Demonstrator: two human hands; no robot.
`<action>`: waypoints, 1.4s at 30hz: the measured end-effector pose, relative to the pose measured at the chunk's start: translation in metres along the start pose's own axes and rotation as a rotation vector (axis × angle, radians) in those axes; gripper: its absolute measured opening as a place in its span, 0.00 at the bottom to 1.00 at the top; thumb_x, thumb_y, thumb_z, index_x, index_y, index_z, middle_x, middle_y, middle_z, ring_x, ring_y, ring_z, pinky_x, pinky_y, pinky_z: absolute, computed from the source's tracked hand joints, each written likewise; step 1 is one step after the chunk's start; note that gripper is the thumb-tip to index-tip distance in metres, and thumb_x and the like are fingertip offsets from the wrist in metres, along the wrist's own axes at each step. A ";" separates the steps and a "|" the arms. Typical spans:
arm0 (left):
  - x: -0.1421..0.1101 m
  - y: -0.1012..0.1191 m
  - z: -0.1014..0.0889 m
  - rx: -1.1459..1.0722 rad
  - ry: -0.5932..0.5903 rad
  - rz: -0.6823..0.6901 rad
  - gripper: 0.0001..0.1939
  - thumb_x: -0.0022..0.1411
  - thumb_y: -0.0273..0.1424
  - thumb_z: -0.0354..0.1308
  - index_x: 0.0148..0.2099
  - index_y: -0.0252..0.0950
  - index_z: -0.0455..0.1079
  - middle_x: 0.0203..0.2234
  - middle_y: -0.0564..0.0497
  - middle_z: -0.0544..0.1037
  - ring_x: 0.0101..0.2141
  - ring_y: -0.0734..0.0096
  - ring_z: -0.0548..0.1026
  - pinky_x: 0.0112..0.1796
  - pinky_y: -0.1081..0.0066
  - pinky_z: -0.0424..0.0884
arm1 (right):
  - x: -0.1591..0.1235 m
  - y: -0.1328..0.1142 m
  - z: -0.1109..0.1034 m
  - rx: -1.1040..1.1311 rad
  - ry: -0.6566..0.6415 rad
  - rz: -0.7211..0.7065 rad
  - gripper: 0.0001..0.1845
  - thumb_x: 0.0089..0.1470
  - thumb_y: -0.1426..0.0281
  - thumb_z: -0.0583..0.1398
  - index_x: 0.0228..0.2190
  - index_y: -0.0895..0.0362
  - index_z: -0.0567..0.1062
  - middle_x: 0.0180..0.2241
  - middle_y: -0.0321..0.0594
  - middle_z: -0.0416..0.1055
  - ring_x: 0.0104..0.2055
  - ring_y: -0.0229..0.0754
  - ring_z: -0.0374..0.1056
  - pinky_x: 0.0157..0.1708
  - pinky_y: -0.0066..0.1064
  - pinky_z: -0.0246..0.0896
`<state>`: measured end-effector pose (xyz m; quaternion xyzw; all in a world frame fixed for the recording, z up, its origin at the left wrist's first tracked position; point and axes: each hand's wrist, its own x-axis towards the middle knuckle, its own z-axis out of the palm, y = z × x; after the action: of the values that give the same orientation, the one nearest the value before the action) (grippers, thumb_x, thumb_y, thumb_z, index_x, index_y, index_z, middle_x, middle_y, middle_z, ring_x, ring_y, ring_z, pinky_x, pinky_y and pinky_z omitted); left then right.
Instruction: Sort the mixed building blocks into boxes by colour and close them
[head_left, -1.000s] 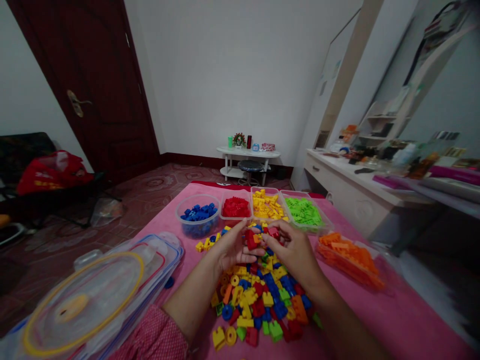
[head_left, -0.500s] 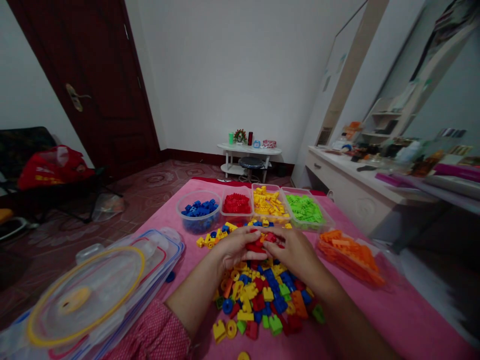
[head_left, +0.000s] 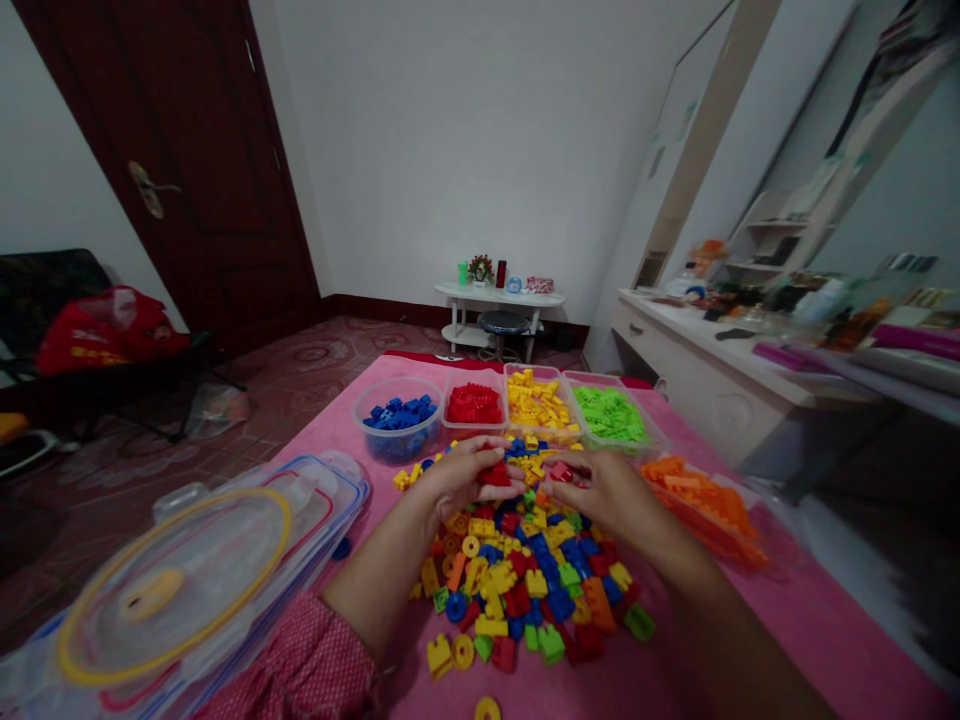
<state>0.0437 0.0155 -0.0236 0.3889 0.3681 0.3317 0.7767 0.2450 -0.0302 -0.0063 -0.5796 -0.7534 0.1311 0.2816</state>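
My left hand point(head_left: 466, 474) is closed around red toy bricks point(head_left: 495, 473) above the far part of a mixed pile of building bricks point(head_left: 517, 580). To its right, my right hand point(head_left: 592, 482) pinches a red brick point(head_left: 560, 471) between thumb and fingers. A gap lies between the two hands, with yellow and blue bricks showing below. Behind the hands stand clear tubs: a round one of blue bricks point(head_left: 397, 412), then red bricks point(head_left: 474, 403), yellow bricks point(head_left: 537, 402) and green bricks point(head_left: 609, 414). How many bricks my left hand holds is hidden by its fingers.
Stacked clear lids point(head_left: 225, 570) lie at the left on the pink cloth point(head_left: 322, 425). A tub of orange bricks point(head_left: 701, 508) sits to the right, close to my right forearm. A white dressing table point(head_left: 697, 350) stands beyond the right edge.
My hands came together over the pile, then moved apart, the right one shifting rightward. Each still has red bricks in it. The view has tilted slightly.
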 end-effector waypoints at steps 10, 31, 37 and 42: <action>0.002 -0.009 0.011 -0.220 -0.302 -0.164 0.29 0.64 0.49 0.45 0.53 0.29 0.64 0.32 0.41 0.78 0.30 0.61 0.79 0.29 0.68 0.77 | 0.001 -0.027 0.024 0.460 0.162 0.008 0.19 0.45 0.64 0.64 0.41 0.57 0.77 0.41 0.43 0.75 0.34 0.40 0.70 0.33 0.30 0.66; 0.090 0.074 -0.002 -0.139 0.436 0.327 0.10 0.58 0.23 0.56 0.44 0.33 0.67 0.35 0.48 0.73 0.35 0.72 0.73 0.36 0.71 0.73 | 0.001 -0.018 0.002 0.521 0.407 0.050 0.14 0.50 0.63 0.60 0.34 0.59 0.77 0.30 0.42 0.75 0.25 0.37 0.66 0.24 0.27 0.62; 0.097 0.068 -0.007 0.475 0.442 0.491 0.18 0.41 0.22 0.68 0.38 0.33 0.73 0.39 0.44 0.75 0.45 0.58 0.70 0.45 0.67 0.67 | 0.006 -0.004 0.009 0.295 0.371 -0.007 0.10 0.51 0.67 0.58 0.33 0.57 0.78 0.32 0.40 0.75 0.30 0.39 0.67 0.30 0.29 0.61; 0.064 0.031 -0.010 0.995 0.223 0.541 0.07 0.46 0.27 0.64 0.32 0.36 0.77 0.27 0.48 0.77 0.35 0.61 0.73 0.42 0.68 0.67 | 0.008 0.011 0.035 0.112 0.164 0.004 0.12 0.50 0.73 0.58 0.37 0.56 0.78 0.39 0.41 0.74 0.35 0.40 0.69 0.38 0.31 0.62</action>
<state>0.0608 0.0853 -0.0218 0.7504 0.4469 0.3442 0.3445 0.2326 -0.0154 -0.0380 -0.5732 -0.7181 0.1255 0.3742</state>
